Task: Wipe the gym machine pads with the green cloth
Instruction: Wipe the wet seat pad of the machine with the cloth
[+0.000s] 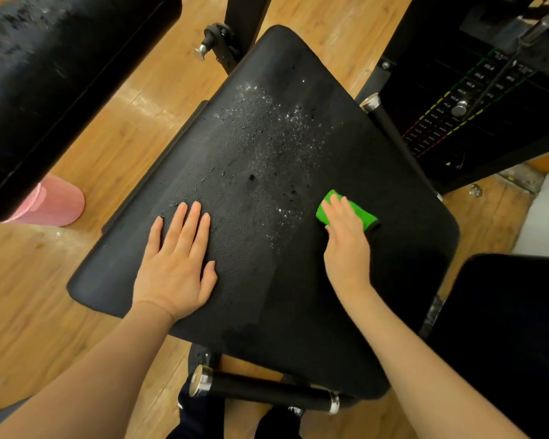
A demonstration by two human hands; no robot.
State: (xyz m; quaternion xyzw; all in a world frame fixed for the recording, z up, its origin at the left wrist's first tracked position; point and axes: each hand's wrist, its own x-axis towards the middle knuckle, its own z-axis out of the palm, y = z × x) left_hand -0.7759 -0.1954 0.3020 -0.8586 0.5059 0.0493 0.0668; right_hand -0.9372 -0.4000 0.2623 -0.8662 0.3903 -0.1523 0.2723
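Note:
A large black seat pad (254, 299) of the gym machine fills the middle of the head view. Spray droplets (267, 128) glisten across its upper centre. My left hand (175, 264) lies flat on the pad's left part, fingers straight and spread. My right hand (346, 245) presses a folded green cloth (358, 213) onto the pad's right side, just right of the wet patch. The fingers cover most of the cloth, so only its far end and right edge show.
A second black pad (57, 77), also speckled with droplets, hangs at the upper left. A pink bottle (53, 205) lies on the wooden floor beneath it. The weight stack (469, 99) stands at the upper right, another black pad (507, 331) at the lower right, a handle bar (267, 391) below.

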